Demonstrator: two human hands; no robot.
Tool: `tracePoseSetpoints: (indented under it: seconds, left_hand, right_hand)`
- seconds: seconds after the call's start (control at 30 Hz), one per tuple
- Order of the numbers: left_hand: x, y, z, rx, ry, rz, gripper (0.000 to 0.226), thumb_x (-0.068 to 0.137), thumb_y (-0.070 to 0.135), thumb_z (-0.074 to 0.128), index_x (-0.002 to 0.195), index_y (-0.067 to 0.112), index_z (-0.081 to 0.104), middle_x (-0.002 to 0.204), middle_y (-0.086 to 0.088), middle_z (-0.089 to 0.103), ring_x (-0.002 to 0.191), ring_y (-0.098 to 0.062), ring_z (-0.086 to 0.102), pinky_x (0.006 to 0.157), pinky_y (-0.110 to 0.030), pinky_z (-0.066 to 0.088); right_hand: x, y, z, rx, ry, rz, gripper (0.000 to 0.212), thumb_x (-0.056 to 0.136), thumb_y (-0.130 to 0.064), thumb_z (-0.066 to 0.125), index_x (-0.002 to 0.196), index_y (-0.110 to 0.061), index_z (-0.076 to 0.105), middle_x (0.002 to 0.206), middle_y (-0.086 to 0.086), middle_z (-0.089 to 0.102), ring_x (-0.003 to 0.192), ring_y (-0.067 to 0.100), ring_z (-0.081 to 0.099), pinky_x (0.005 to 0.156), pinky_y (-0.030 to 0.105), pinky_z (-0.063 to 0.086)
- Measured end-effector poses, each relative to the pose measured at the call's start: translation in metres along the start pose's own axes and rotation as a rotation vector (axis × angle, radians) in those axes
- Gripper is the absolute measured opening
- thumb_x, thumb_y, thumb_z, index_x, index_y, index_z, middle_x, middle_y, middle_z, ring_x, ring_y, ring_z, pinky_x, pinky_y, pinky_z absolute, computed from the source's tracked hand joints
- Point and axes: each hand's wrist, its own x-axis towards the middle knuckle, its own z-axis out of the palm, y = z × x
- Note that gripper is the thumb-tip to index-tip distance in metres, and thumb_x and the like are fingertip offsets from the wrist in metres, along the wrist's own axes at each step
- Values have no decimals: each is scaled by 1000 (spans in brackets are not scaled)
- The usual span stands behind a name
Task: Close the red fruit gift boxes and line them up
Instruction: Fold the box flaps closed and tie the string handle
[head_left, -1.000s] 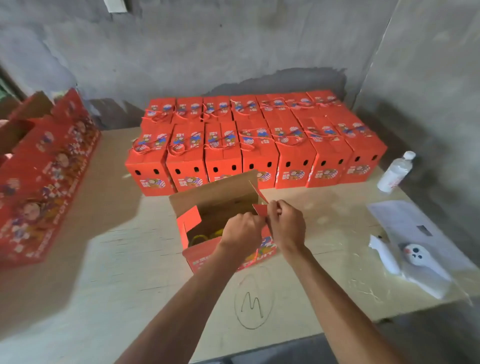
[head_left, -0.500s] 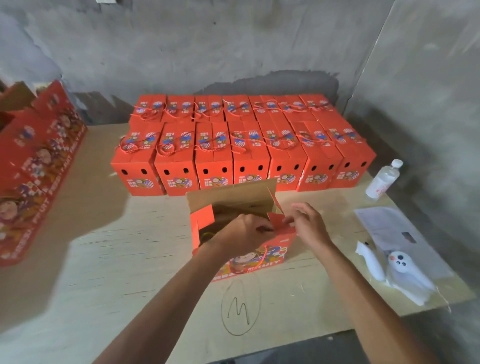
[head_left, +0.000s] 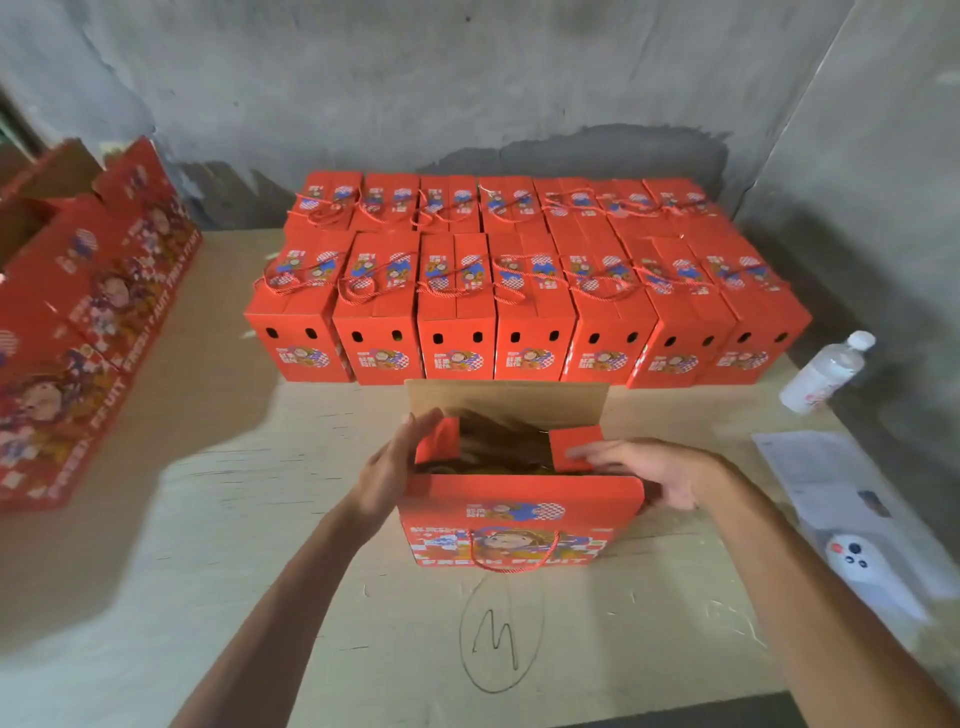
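An open red fruit gift box (head_left: 511, 525) stands in front of me on the plywood table (head_left: 218, 519), its printed face toward me and its brown back flap (head_left: 506, 402) upright. My left hand (head_left: 395, 467) presses flat against the left side flap (head_left: 439, 441). My right hand (head_left: 652, 467) lies with straight fingers on the right side flap (head_left: 576, 447). Both side flaps lean inward over the dark inside. Behind it, several closed red boxes (head_left: 524, 306) stand in two rows against the wall.
A stack of flat and open red boxes (head_left: 78, 322) lies at the left. A plastic bottle (head_left: 826, 371), sheets of paper (head_left: 836, 499) and a white device (head_left: 857, 564) sit at the right. A pen-drawn oval with an "M" (head_left: 498, 634) marks the table near me.
The box has been turned square to me and shifted right. Both hands left the right corner flap; each now sits on its own side flap, folding it inward.
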Motion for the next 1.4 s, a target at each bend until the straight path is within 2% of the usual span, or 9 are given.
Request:
tracePoseSetpoints:
  seconds: [0.1,0.23,0.4,0.6,0.7,0.9,1.13,1.27,1.4]
  left_hand:
    - [8,-9,-9,-244,-146,-143,61,108,54,17,150,25,50,151,7,55,135,-14,55,101,-31,53]
    - [11,-8,-13,-151,-185,-100,43,105,31,49,147,24,56,139,-14,62,107,-26,65,83,-32,54]
    - [6,-18,5,-97,-105,-5,63,83,3,67,144,19,60,140,-14,62,119,-35,62,96,-47,54]
    - [-4,-28,39,107,232,10,64,75,-4,67,130,29,71,132,3,70,122,-22,64,102,-45,54]
    - [0,-21,52,346,372,102,66,81,-11,70,121,42,68,118,23,71,108,0,66,92,-20,55]
    - [6,-29,77,682,541,154,58,85,-2,70,138,19,58,138,-4,57,129,-26,47,103,-44,45]
    - [7,-37,87,577,680,133,42,103,27,57,143,22,48,133,-2,57,116,-21,53,93,-38,46]
    - [14,-32,86,478,754,93,68,98,23,59,155,26,23,144,-6,42,107,-34,59,76,-43,50]
    - [21,-30,84,479,776,38,87,98,42,63,160,33,3,162,-3,32,133,-32,52,91,-50,53]
  right_hand:
    - [14,8,-8,146,-94,22,26,98,-49,60,118,-41,75,121,1,75,112,24,69,86,40,56]
    - [24,5,-10,96,-143,1,36,101,-51,55,128,-30,66,114,2,78,84,22,74,70,30,53]
    - [28,-12,-6,22,-52,-63,44,98,-51,59,114,-12,68,92,10,80,82,27,79,65,31,62]
    - [30,0,17,-154,509,-409,38,100,-50,54,78,-23,71,56,-12,70,48,7,69,61,27,56]
    - [36,24,33,-416,932,-689,32,97,-39,63,71,-22,64,45,-6,61,42,13,62,52,26,52]
    - [45,33,39,-561,1048,-1062,13,86,-17,77,94,-16,67,83,-1,67,72,17,61,65,35,54]
    - [46,32,41,-425,920,-867,75,94,-18,70,156,-2,31,151,16,51,125,28,62,81,38,64]
    - [48,32,38,-342,868,-912,88,91,-10,75,162,-7,22,150,17,53,124,29,64,91,32,57]
    - [50,37,38,-282,920,-987,82,85,-7,81,154,-11,37,131,11,61,120,22,61,96,31,55]
